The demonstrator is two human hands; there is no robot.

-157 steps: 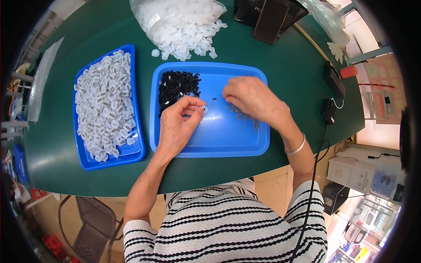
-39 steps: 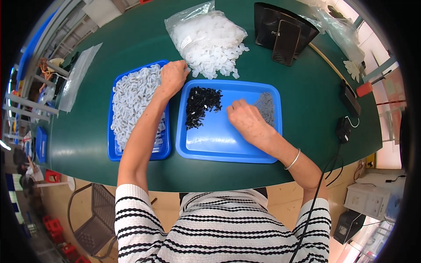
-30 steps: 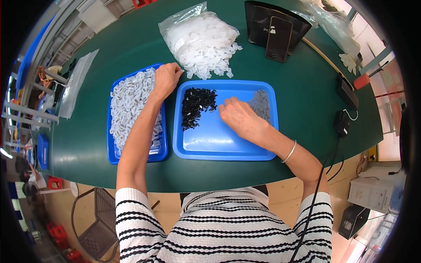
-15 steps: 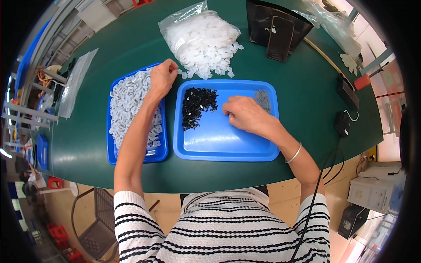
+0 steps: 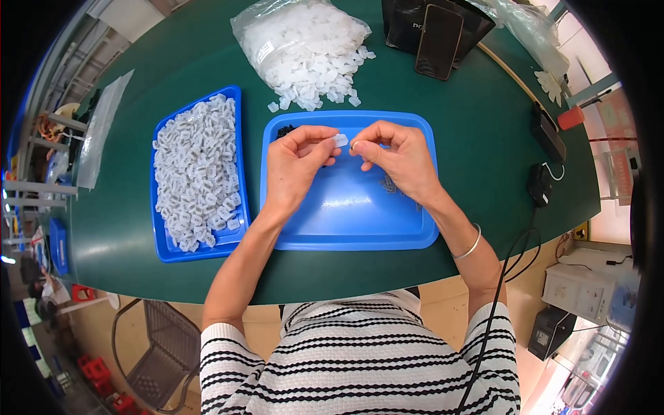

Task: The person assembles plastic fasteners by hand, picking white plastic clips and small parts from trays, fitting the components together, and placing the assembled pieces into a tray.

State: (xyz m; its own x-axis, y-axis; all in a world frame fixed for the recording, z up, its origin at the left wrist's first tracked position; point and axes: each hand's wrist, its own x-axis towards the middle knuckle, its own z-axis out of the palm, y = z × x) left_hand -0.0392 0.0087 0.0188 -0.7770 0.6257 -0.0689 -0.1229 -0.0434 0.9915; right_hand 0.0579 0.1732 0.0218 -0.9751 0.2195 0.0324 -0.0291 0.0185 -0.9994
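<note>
Over the light blue tray (image 5: 346, 238) both of my hands are raised close together. My left hand (image 5: 296, 166) pinches a small translucent white plastic piece (image 5: 340, 140) between thumb and fingertips. A short gap away, my right hand (image 5: 402, 160) is closed in a pinch. Whatever lies between its fingertips is too small to name. Small black parts (image 5: 284, 130) lie at the tray's far left, mostly hidden by my left hand. Some small grey parts (image 5: 388, 184) show beneath my right hand.
At the left, a darker blue tray (image 5: 163, 249) holds a heap of whitish plastic pieces (image 5: 197, 169). Beyond the trays, a clear bag (image 5: 266, 52) spills translucent pieces (image 5: 315, 83) onto the green table. A phone (image 5: 438, 43) leans on a black bag (image 5: 401, 31). A black cable (image 5: 508, 266) hangs at the right.
My left hand has come from the loose pieces near the bag to above the light blue tray, carrying a white piece. My right hand has lifted slightly. The view has shifted a little.
</note>
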